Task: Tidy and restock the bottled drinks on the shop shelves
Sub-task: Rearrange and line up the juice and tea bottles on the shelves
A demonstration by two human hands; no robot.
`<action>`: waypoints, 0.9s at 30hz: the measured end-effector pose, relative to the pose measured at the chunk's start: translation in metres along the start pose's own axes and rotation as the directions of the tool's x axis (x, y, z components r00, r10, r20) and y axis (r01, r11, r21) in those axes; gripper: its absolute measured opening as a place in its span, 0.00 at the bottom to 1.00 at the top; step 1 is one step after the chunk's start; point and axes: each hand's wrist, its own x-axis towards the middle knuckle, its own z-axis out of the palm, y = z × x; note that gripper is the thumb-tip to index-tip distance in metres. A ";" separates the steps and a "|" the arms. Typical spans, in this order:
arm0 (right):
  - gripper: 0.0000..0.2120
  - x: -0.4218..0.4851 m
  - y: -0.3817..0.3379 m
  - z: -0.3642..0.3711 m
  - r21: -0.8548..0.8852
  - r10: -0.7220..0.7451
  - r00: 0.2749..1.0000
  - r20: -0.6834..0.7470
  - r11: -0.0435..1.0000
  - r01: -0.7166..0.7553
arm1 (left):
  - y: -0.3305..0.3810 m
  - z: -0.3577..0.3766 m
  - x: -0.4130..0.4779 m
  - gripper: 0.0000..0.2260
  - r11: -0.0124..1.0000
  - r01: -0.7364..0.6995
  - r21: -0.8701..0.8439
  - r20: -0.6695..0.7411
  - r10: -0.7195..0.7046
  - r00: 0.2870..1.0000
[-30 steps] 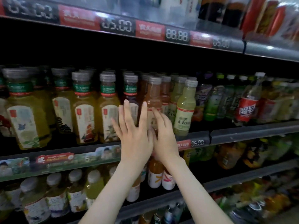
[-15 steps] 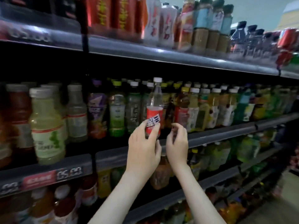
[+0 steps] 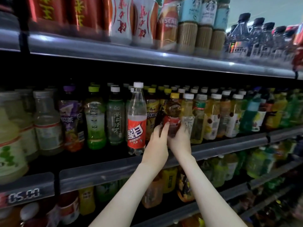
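Scene: A person's bare arms reach into a shop's drinks aisle, at the middle shelf [image 3: 221, 147], which is packed with rows of bottles.
Task item: An amber drink bottle [image 3: 172, 110] with a yellow cap and red label sits at the front of the middle shelf, between both hands. Its base is hidden behind them.
Left hand [image 3: 155, 145]: The grip is narrow, with fingers curled against the left side of the amber drink bottle at its label.
Right hand [image 3: 180, 141]: The grip wraps the bottle's right side, fingers curled round the lower body.
Neighbours: A tall clear soda bottle [image 3: 136, 122] with a white cap and red label stands upright just left of the left hand. A pale yellow bottle [image 3: 188, 112] stands just right of the right hand.
Top shelf [image 3: 147, 58]: Red cans [image 3: 82, 13], white cans and coffee bottles [image 3: 203, 30] stand in line.
Lower shelf: Green bottles [image 3: 255, 163] and yellow ones show below the arms.
Price tag [image 3: 24, 196]: It reads 05.00, at the far left.
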 end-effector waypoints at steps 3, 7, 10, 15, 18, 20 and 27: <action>0.34 0.004 0.004 0.004 -0.052 0.023 1.000 0.009 0.998 -0.022 | -0.007 0.005 -0.001 0.31 0.995 0.038 -0.089 0.023 -0.036 0.999; 0.23 0.008 0.013 -0.011 0.063 -0.056 0.988 0.147 0.997 0.047 | -0.003 0.008 0.008 0.37 0.996 -0.002 -0.092 0.076 0.009 0.997; 0.26 0.016 0.018 -0.020 -0.063 -0.149 0.984 -0.097 0.988 0.143 | 0.003 0.013 0.020 0.32 1.000 -0.023 0.011 0.050 0.023 0.999; 0.40 0.040 0.019 -0.021 -0.324 -0.202 0.978 -0.055 0.930 0.173 | 0.005 0.017 0.040 0.32 0.987 0.056 0.154 0.120 -0.074 0.990; 0.45 0.049 0.021 -0.016 -0.324 -0.167 0.983 -0.079 0.937 0.133 | 0.005 0.018 0.045 0.33 0.988 0.051 0.149 0.119 -0.069 0.991; 0.46 0.054 0.020 -0.015 -0.315 -0.115 0.988 -0.107 0.946 0.076 | 0.006 0.020 0.043 0.33 0.987 0.064 0.145 0.107 -0.079 0.991; 0.41 0.034 0.034 -0.023 0.067 -0.188 0.978 -0.088 0.979 0.195 | -0.002 0.018 0.037 0.33 0.987 0.100 0.126 0.034 -0.105 0.994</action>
